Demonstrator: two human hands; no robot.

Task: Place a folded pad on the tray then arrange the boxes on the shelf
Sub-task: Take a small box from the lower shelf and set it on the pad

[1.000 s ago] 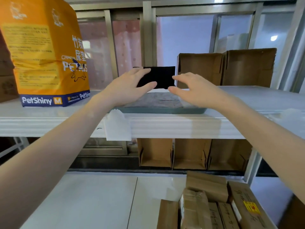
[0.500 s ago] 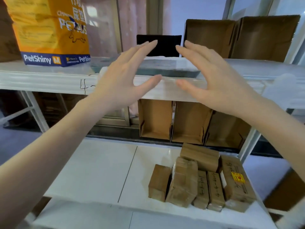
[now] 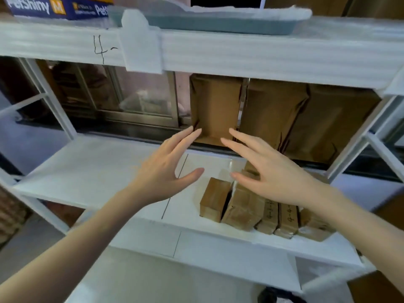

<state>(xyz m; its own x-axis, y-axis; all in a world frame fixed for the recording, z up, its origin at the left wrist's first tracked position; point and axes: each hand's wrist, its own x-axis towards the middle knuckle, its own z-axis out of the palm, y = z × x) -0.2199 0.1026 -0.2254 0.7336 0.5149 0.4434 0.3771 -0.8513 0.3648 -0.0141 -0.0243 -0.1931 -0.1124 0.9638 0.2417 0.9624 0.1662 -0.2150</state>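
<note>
The grey-green tray (image 3: 218, 27) sits on the top shelf with the pale folded pad (image 3: 251, 12) lying in it. On the white middle shelf (image 3: 87, 171) stand several small brown taped boxes (image 3: 215, 199) in a cluster at the right. My left hand (image 3: 168, 169) and my right hand (image 3: 266, 171) hover side by side above the middle shelf, fingers spread and straight, holding nothing. The right hand hangs over the box cluster and hides part of it. The left hand floats just left of the boxes.
An orange and blue PetShiny bag (image 3: 54, 7) stands at the top left. Open cardboard cartons (image 3: 215, 110) line the back of the middle shelf on the right. A white foam strip (image 3: 140, 44) hangs over the top shelf's front edge. A lower shelf (image 3: 196, 254) lies below.
Both hands have come down from the tray on the top shelf to above the boxes on the middle shelf. The view has tilted downward.
</note>
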